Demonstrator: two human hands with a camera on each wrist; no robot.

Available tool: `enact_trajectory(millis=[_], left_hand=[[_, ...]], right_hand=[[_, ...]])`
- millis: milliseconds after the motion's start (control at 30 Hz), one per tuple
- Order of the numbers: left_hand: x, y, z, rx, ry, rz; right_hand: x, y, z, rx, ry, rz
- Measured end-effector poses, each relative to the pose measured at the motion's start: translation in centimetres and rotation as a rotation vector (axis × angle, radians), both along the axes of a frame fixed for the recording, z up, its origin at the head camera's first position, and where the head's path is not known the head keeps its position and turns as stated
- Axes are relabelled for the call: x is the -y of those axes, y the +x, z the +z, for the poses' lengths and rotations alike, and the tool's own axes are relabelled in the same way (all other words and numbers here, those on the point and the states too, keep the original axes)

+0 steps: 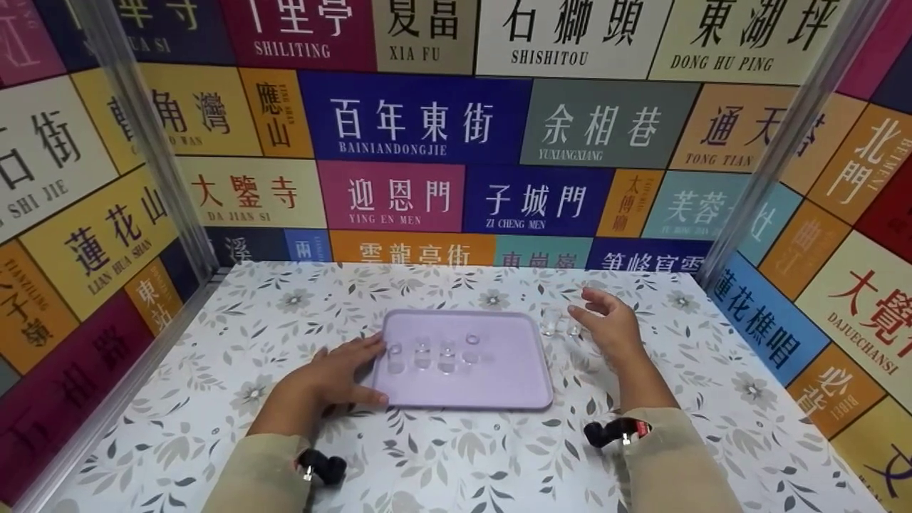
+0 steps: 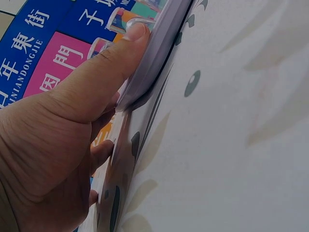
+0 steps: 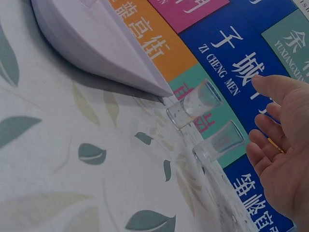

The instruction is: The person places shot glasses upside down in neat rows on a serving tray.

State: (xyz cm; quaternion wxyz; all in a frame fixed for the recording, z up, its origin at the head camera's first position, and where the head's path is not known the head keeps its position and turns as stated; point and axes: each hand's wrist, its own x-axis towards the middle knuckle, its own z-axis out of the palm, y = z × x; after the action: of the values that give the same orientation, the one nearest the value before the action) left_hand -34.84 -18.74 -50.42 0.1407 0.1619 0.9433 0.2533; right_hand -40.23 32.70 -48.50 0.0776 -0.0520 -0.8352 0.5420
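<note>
A light purple tray (image 1: 470, 393) lies on the table with several small clear glasses standing on it, among them one glass (image 1: 447, 358) near its middle. Along the tray's left side rests my left hand (image 1: 335, 374), fingers and thumb spread against the edge; the left wrist view shows the thumb (image 2: 104, 67) stretched along the rim. To the right of the tray, two more clear shot glasses stand on the table, a nearer-to-tray glass (image 3: 195, 104) and a second glass (image 3: 219, 142). Close beside the second one is my right hand (image 1: 611, 328), its fingers loosely bent and holding nothing.
A white tablecloth (image 1: 299, 449) with grey leaves and flowers covers the table. Behind it rises a wall (image 1: 420, 121) of coloured signs, and clear upright panel edges (image 1: 153, 142) stand at both sides.
</note>
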Motion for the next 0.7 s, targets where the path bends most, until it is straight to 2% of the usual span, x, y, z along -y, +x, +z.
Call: enact_trajectory(millis=[200, 367, 500, 567, 700], left_hand=[[0.1, 0.0, 0.0, 0.003, 0.012, -0.010], [0.0, -0.1, 0.0, 0.015, 0.003, 0.000], [0.0, -0.1, -0.1, 0.014, -0.001, 0.003], [0.0, -0.1, -0.1, 0.017, 0.004, 0.004], [0.0, 0.0, 0.0, 0.021, 0.007, 0.005]], right_hand=[[-0.2, -0.2, -1.1, 0.050, -0.003, -0.010], [-0.5, -0.5, -2.2, 0.128, 0.005, -0.028], [-0.7, -0.8, -2.9, 0.155, 0.012, -0.013], [-0.7, -0.9, -3.1, 0.163, 0.040, -0.001], [-0.8, -1.0, -3.6, 0.161, 0.160, 0.017]])
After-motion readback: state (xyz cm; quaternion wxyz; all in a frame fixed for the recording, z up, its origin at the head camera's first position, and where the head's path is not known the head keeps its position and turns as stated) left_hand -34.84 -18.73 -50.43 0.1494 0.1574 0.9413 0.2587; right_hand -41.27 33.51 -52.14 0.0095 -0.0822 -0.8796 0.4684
